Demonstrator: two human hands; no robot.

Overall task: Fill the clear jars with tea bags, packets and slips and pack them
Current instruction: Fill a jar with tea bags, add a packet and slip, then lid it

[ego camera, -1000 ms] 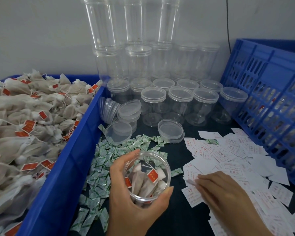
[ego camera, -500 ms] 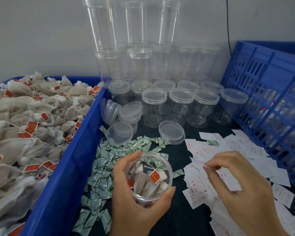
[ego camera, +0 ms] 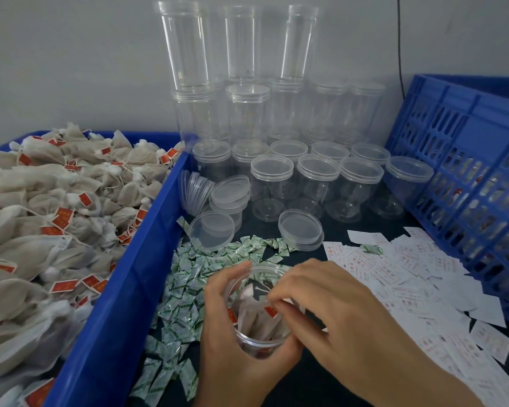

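Note:
My left hand (ego camera: 232, 365) grips an open clear jar (ego camera: 259, 340) low in the middle of the view, above the dark table. Several tea bags with red tags (ego camera: 252, 315) stand inside it. My right hand (ego camera: 350, 324) hovers over the jar's mouth with its fingertips pinched together at the rim, apparently on a white paper slip that the fingers mostly hide. Small green-and-white packets (ego camera: 188, 274) lie scattered left of the jar. White slips with red print (ego camera: 409, 274) cover the table to its right.
A blue bin (ego camera: 124, 304) heaped with tea bags (ego camera: 56, 201) fills the left side. Lidded empty jars (ego camera: 315, 186) stand in rows and stacks at the back wall, with loose lids (ego camera: 300, 227) in front. A slotted blue crate (ego camera: 467, 171) stands at the right.
My right hand picked a slip from the pile on the right, lifted it and moved left over the jar's mouth. My left hand kept holding the jar in about the same place.

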